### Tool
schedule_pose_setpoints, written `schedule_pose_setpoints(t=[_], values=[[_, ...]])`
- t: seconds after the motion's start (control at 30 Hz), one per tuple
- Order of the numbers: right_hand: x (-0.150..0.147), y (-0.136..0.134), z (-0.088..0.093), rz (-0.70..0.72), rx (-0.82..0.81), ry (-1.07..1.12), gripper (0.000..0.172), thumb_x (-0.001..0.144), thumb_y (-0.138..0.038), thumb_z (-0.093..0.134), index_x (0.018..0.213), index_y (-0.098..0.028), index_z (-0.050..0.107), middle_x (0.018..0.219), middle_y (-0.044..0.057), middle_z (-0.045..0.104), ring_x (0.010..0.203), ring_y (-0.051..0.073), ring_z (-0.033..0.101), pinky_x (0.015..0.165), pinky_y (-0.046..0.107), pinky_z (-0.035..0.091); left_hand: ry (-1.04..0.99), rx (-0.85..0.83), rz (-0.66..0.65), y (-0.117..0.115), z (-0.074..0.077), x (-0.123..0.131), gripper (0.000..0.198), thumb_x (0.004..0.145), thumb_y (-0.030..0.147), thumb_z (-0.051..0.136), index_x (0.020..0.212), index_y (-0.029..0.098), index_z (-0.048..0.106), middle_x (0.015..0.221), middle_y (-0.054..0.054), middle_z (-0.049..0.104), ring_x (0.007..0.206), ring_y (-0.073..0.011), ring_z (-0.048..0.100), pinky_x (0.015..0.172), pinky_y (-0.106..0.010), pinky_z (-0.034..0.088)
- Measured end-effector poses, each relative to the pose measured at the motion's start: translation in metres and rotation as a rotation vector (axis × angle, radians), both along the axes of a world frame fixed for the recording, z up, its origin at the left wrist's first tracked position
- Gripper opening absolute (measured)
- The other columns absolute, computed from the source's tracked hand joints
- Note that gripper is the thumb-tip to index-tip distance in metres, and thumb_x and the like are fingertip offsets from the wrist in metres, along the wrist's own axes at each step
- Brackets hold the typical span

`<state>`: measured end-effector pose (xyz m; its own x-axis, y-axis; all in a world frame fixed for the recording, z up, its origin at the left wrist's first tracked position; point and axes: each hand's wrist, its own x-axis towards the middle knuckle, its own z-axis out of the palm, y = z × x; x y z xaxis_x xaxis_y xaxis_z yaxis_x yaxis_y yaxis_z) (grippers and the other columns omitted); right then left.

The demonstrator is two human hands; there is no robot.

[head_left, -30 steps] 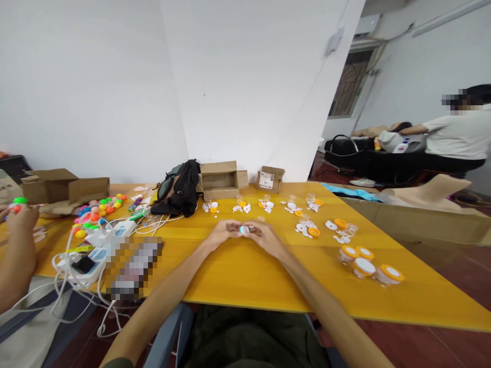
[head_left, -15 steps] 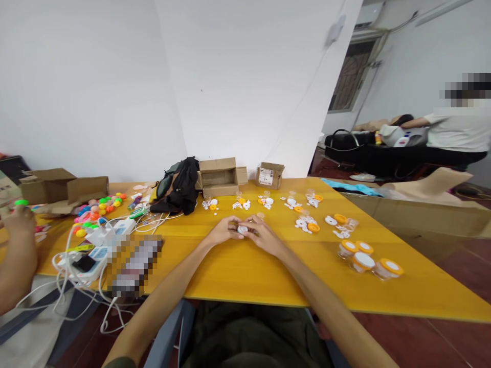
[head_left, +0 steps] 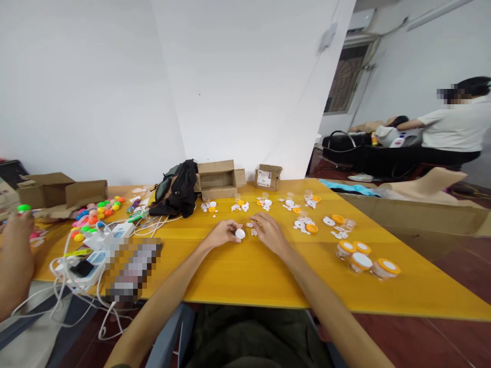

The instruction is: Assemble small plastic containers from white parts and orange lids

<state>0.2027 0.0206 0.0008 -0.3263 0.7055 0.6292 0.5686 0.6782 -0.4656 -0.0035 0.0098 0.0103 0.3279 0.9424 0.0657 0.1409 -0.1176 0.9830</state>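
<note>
At the middle of the table (head_left: 226, 276), my left hand (head_left: 222, 233) is closed on a small white round cap (head_left: 240, 233), pinched between thumb and fingers. My right hand (head_left: 269, 231) is just to the right, its fingers apart and no object visible in them. Two small white perforated pieces, an upper one (head_left: 249, 225) and a lower one (head_left: 253, 232), lie on the wood between the hands, close to the right fingertips. Beyond my hands sit groups of white plastic parts (head_left: 266, 203), orange rings (head_left: 311, 228) and clear cups (head_left: 350, 224).
Several clear jars with orange-and-white lids (head_left: 361, 261) stand at right. Cardboard boxes (head_left: 217, 180) and a black bag (head_left: 180, 189) line the back. On the left are a phone (head_left: 134, 271), power strips (head_left: 90, 266), coloured balls (head_left: 95, 212) and another person's hand (head_left: 17, 240).
My right hand has drawn away from my left, to the right. Small white pieces now show on the table between them. The white cap stays in my left hand.
</note>
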Motion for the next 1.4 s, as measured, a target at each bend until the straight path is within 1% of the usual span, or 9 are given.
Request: schedule_pose_setpoints(t=[0.1, 0.23, 0.43, 0.67, 0.87, 1.0, 1.1, 1.2, 1.4], values=[[0.003, 0.001, -0.001, -0.1, 0.076, -0.084, 0.024, 0.092, -0.017, 0.047, 0.096, -0.023, 0.07, 0.094, 0.008, 0.067, 0.091, 0.025, 0.061, 0.082, 0.037, 0.048, 0.006, 0.006, 0.013, 0.0, -0.001, 0.0, 0.041, 0.042, 0.02, 0.089, 0.074, 0.016, 0.064, 0.074, 0.0, 0.066, 0.073, -0.015, 0.06, 0.074, -0.029, 0.05], [0.002, 0.0, -0.002, -0.154, 0.137, -0.193, 0.023, 0.091, -0.016, 0.048, 0.092, -0.023, 0.07, 0.098, 0.01, 0.065, 0.096, 0.026, 0.058, 0.079, 0.037, 0.045, 0.018, 0.005, 0.004, 0.002, -0.001, -0.003, 0.042, 0.043, 0.019, 0.09, 0.075, 0.016, 0.063, 0.075, 0.0, 0.066, 0.071, -0.0142, 0.06, 0.072, -0.029, 0.05], [0.003, 0.0, -0.005, -0.115, 0.187, -0.267, 0.023, 0.091, -0.017, 0.05, 0.088, -0.025, 0.072, 0.106, 0.01, 0.064, 0.101, 0.027, 0.055, 0.082, 0.04, 0.043, 0.052, -0.001, -0.024, 0.003, 0.0, -0.007, 0.045, 0.043, 0.022, 0.091, 0.077, 0.016, 0.062, 0.07, 0.002, 0.064, 0.066, -0.0126, 0.058, 0.071, -0.028, 0.047], [0.012, -0.001, 0.0, -0.101, 0.196, -0.291, 0.024, 0.091, -0.018, 0.05, 0.083, -0.025, 0.071, 0.107, 0.01, 0.064, 0.103, 0.028, 0.054, 0.082, 0.04, 0.044, 0.074, 0.012, -0.029, 0.001, 0.004, -0.008, 0.046, 0.042, 0.017, 0.091, 0.08, 0.016, 0.065, 0.072, 0.002, 0.063, 0.067, -0.0121, 0.057, 0.071, -0.027, 0.046], [0.01, -0.002, 0.001, -0.11, 0.182, -0.333, 0.019, 0.09, -0.018, 0.053, 0.082, -0.024, 0.07, 0.108, 0.011, 0.065, 0.104, 0.028, 0.055, 0.082, 0.04, 0.044, 0.13, 0.069, -0.04, 0.001, 0.005, -0.006, 0.037, 0.05, 0.023, 0.088, 0.081, 0.017, 0.069, 0.072, 0.001, 0.062, 0.067, -0.0122, 0.054, 0.067, -0.025, 0.044], [0.006, -0.004, 0.001, -0.11, 0.178, -0.356, 0.021, 0.093, -0.022, 0.052, 0.087, -0.024, 0.072, 0.11, 0.01, 0.065, 0.105, 0.027, 0.054, 0.082, 0.039, 0.043, 0.183, 0.139, -0.029, 0.001, 0.004, -0.006, 0.03, 0.054, 0.024, 0.086, 0.079, 0.017, 0.071, 0.071, 0.001, 0.063, 0.065, -0.0128, 0.054, 0.067, -0.025, 0.044], [0.003, -0.005, 0.001, -0.103, 0.173, -0.38, 0.022, 0.095, -0.026, 0.051, 0.092, -0.025, 0.073, 0.112, 0.01, 0.064, 0.106, 0.027, 0.054, 0.082, 0.038, 0.042, 0.232, 0.183, -0.025, 0.0, 0.004, -0.006, 0.027, 0.058, 0.023, 0.083, 0.081, 0.017, 0.071, 0.073, 0.001, 0.064, 0.067, -0.0135, 0.055, 0.068, -0.026, 0.045], [0.001, -0.006, 0.001, -0.118, 0.156, -0.417, 0.025, 0.096, -0.027, 0.05, 0.092, -0.024, 0.074, 0.114, 0.011, 0.064, 0.107, 0.026, 0.053, 0.083, 0.038, 0.041, 0.316, 0.215, -0.015, 0.0, 0.003, -0.005, 0.025, 0.062, 0.02, 0.078, 0.085, 0.016, 0.07, 0.079, 0.0, 0.066, 0.068, -0.0136, 0.056, 0.071, -0.027, 0.046], [-0.001, -0.007, 0.001, -0.155, 0.162, -0.43, 0.027, 0.097, -0.027, 0.047, 0.092, -0.023, 0.073, 0.114, 0.011, 0.064, 0.108, 0.027, 0.052, 0.084, 0.038, 0.041, 0.442, 0.342, -0.006, -0.002, 0.005, -0.004, 0.022, 0.066, 0.02, 0.075, 0.087, 0.018, 0.069, 0.091, -0.003, 0.068, 0.08, -0.0173, 0.059, 0.081, -0.03, 0.048]])
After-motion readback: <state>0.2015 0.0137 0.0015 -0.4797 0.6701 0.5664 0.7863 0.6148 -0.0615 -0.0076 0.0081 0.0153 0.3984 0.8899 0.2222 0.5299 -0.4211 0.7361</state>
